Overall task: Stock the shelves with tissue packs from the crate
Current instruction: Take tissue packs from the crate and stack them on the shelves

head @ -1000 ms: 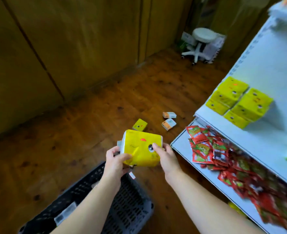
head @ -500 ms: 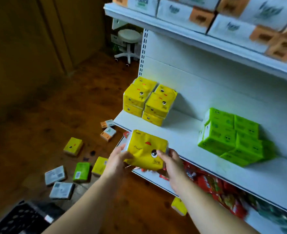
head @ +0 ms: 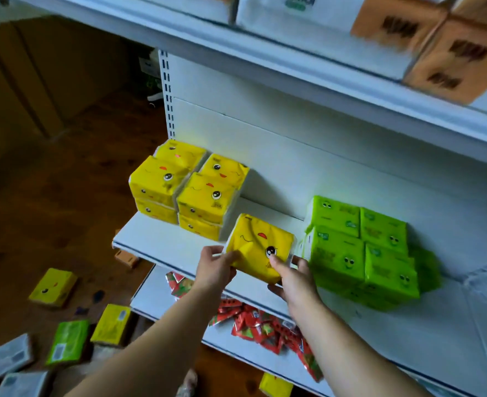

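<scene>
Gripping one yellow tissue pack [head: 261,245] by its two ends, the left hand [head: 215,266] and the right hand [head: 295,279] keep their fingers curled tight on it, thumbs on its top face, while loose packs [head: 70,339] lie on the floor at the near left and red sachets [head: 251,319] on the lower shelf. The pack is over the front of the middle shelf [head: 156,242]; I cannot tell if it touches the board. Farther back, the yellow stack [head: 185,190] stands at its left and the green stack [head: 359,250] at its right, with white and orange packs [head: 437,47] above.
</scene>
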Motion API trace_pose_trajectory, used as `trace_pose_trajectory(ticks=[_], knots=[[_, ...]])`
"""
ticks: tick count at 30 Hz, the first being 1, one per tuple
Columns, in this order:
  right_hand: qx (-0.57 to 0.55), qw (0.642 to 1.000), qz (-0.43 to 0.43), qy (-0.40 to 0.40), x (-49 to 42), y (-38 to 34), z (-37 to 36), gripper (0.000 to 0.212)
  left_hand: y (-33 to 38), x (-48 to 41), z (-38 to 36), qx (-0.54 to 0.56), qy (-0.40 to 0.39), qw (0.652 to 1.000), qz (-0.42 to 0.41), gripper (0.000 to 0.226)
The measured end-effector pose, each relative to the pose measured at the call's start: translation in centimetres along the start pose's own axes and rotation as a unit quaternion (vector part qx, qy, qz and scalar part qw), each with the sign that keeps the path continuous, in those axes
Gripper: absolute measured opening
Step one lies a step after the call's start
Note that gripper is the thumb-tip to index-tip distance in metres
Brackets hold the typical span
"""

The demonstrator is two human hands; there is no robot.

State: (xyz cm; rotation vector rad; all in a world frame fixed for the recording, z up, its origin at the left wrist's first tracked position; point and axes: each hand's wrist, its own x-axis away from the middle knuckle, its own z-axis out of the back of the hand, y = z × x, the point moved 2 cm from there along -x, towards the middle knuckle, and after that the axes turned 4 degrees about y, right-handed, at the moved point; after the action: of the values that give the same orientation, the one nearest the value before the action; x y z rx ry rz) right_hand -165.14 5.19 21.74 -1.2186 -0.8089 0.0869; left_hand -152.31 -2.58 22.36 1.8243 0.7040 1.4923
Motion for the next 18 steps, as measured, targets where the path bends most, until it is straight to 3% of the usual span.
trace_pose_trajectory(ticks=[4,7,9,12,15,18], knots=[[-0.014,0.999,-0.005,0.048,-4.9,0.6,-1.4,0.024,-0.5,-4.5,-1.4,-0.106,-0.03,0.993,-0.035,0.021],[0.015,0.996,-0.002,0.093,-7.9,1.8,-2.6,0.012,-1.2,-6.9,-1.9,-0.192,-0.029,0.978,-0.073,0.048],[0.062,0.989,0.018,0.133,-9.2,2.5,-3.1,0.01,-1.6,-8.1,-2.3,-0.199,-0.007,0.977,-0.082,0.042],[0.109,0.978,0.032,0.173,-10.5,3.5,-3.4,0.018,-2.7,-9.3,-3.1,-0.071,0.025,0.997,-0.027,0.049],[0.127,0.975,0.028,0.182,-11.6,3.4,-3.9,0.03,-3.2,-9.9,-4.1,0.11,-0.002,0.993,0.038,0.038],[0.057,0.989,0.008,0.135,-13.4,2.3,-4.8,0.031,-2.8,-10.6,-5.1,0.148,-0.034,0.988,0.041,0.028]])
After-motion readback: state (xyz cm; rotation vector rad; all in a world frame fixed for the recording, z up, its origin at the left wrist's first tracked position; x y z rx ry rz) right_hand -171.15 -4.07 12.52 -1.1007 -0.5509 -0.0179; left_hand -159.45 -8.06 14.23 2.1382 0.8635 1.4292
